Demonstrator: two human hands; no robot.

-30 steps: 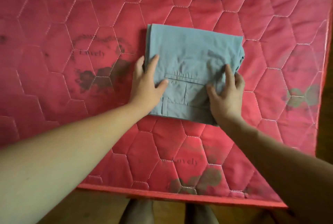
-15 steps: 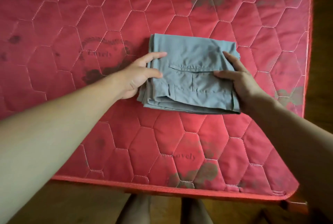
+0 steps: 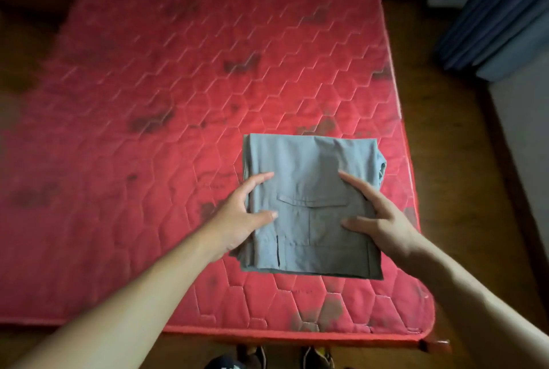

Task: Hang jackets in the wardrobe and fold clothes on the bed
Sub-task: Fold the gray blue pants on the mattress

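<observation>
A grey-blue pair of trousers (image 3: 309, 172), folded into a flat square with a flapped pocket facing up, is over the near right part of the red quilted mattress (image 3: 166, 107). My left hand (image 3: 240, 220) grips its left edge, thumb and forefinger on top and the other fingers hidden beneath. Mirroring it, my right hand (image 3: 383, 220) holds the right edge. The bundle's near edge seems slightly raised off the mattress.
The mattress's right edge (image 3: 399, 107) and rounded near corner (image 3: 424, 327) border a brown wooden floor (image 3: 457, 136). A blue curtain (image 3: 499, 12) hangs at the far right above a pale surface (image 3: 525, 136). My shoes (image 3: 315, 358) show below the bed's front edge.
Both hands went from pressing on top of the folded trousers to gripping its sides. The bundle now sits nearer the bed's right corner, and my view has tilted up the mattress.
</observation>
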